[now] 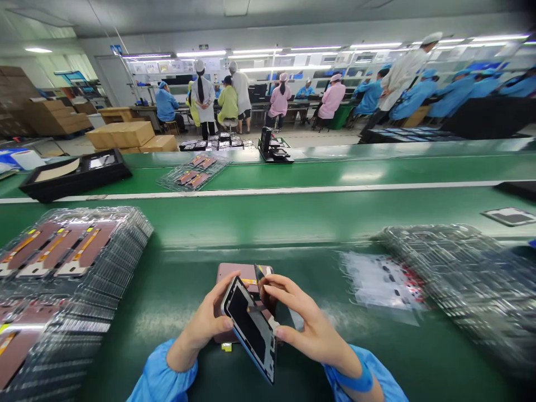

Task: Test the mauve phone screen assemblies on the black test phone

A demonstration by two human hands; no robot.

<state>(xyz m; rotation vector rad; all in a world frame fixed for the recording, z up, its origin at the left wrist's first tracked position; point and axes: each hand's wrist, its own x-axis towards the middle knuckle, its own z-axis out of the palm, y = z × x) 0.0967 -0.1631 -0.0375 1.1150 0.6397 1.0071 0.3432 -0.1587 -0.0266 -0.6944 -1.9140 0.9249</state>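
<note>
Blue-edged, the phone frame (254,329) tilts above the green bench (167,312), gripped by the left hand (206,318); the right hand (307,318) pinches a thin panel (268,304), both lifted but not flush together.

Two forearms (354,371) reach forward, angled inward. The left hand (201,321) grips, thumb (221,324) nearer the body than its fingers (221,287); the right hand (310,315) grips too, fingers bent, pointing left.
</note>
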